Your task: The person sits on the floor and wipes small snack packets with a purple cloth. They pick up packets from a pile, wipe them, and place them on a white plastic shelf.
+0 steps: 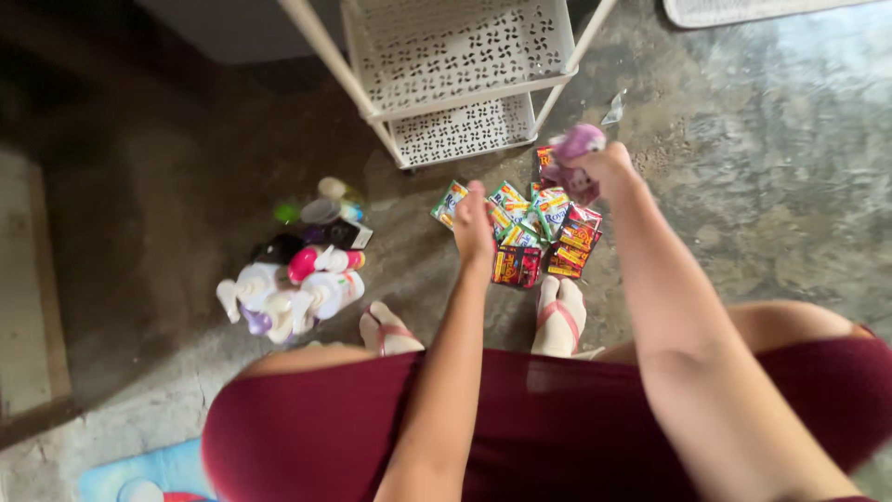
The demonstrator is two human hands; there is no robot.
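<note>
A purple packet [578, 144] is clamped in the right hand [604, 167] while the left hand [472, 228], fingers loosely spread, is held over the floor's sachets [534, 232].

I'm squatting on a bare, stained concrete floor [743, 186] at home, likely a wash or storage corner. A white plastic shelf rack [455, 74] stands far ahead of me, toiletry pump bottles [288, 293] lie clustered to the left, and a heap of small sachets [534, 232] sits by my sandalled feet [557, 321].

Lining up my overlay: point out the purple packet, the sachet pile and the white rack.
purple packet [578, 142], head view, its upper end above the right hand.
sachet pile [522, 232], head view, middle sachets.
white rack [463, 130], head view, lower shelf.
</note>
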